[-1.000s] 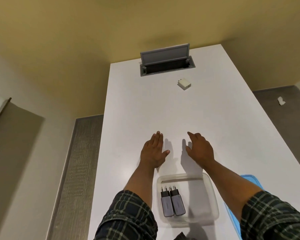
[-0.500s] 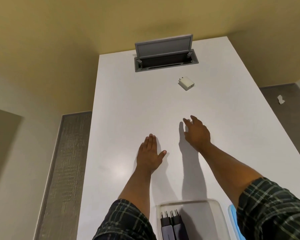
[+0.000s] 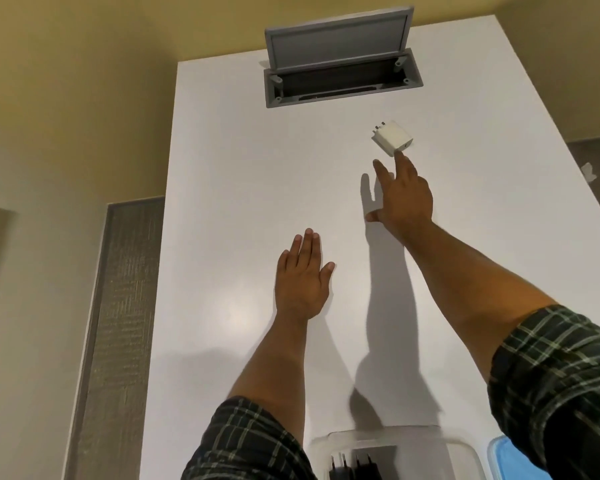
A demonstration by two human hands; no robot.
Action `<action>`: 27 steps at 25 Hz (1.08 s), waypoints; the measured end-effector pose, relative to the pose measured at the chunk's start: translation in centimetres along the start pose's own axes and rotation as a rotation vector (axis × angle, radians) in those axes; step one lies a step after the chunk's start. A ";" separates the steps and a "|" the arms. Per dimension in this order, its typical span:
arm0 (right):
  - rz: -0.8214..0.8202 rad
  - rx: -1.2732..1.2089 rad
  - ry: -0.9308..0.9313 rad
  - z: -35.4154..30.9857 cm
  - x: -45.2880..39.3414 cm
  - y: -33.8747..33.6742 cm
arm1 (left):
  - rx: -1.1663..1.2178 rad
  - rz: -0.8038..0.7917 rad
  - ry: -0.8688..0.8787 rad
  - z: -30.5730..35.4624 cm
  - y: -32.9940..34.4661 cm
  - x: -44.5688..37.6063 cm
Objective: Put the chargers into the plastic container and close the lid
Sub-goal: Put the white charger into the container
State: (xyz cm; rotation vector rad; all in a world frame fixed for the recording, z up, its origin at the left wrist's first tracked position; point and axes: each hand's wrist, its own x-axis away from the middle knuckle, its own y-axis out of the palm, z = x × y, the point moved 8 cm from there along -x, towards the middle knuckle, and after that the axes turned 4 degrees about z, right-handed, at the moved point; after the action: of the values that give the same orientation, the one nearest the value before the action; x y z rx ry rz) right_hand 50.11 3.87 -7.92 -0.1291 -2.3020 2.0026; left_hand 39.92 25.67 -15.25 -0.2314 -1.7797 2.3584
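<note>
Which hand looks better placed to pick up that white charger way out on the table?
The right hand. Its outstretched fingertips reach the near edge of the white charger, while the left hand lies flat on the table, much farther back, nearer the plastic container.

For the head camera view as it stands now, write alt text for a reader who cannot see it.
The right hand stretches across a white table, fingertip at a white charger near an open grey hatch. The left hand lies flat. A clear container holding dark chargers sits nearest.
</note>
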 end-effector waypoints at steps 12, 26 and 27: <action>-0.172 0.138 -0.033 1.8 -8.3 1.3 | 0.017 0.154 -0.086 0.6 -0.8 -0.8; -0.210 0.095 0.029 1.3 -8.6 1.8 | 0.025 0.151 -0.093 0.5 -0.8 -0.7; -0.223 0.071 0.048 1.4 -8.4 2.0 | 0.021 0.146 -0.092 0.5 -0.7 -0.7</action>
State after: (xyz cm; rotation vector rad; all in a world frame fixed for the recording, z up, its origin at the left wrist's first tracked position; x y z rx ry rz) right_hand 58.29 1.74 -10.14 0.0798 -2.1087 1.9437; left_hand 40.54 25.26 -14.40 -0.2624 -1.8356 2.5254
